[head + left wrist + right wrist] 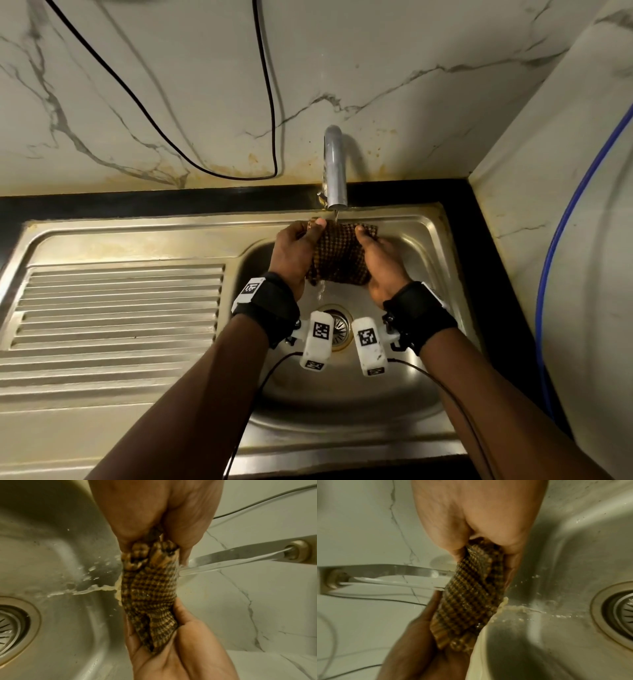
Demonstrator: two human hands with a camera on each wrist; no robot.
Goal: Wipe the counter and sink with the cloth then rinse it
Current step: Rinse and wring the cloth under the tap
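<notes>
A brown and tan checked cloth (339, 255) is stretched between both hands over the steel sink basin (349, 387), right under the chrome tap (335, 168). Water runs from the spout onto the cloth's top edge and drips off its lower corner toward the drain (337, 327). My left hand (298, 251) grips the cloth's left side, thumb on top. My right hand (380, 260) grips the right side. In the left wrist view the wet cloth (149, 588) is bunched in my left hand (154, 520), with murky water streaming off. In the right wrist view my right hand (479, 520) holds the cloth (467, 599).
A ribbed steel drainboard (116, 308) lies left of the basin. The marble backsplash (171, 85) carries a hanging black cable (270, 102). A marble side wall (548, 171) with a blue hose (561, 240) stands at the right. A black counter strip (462, 240) borders the sink.
</notes>
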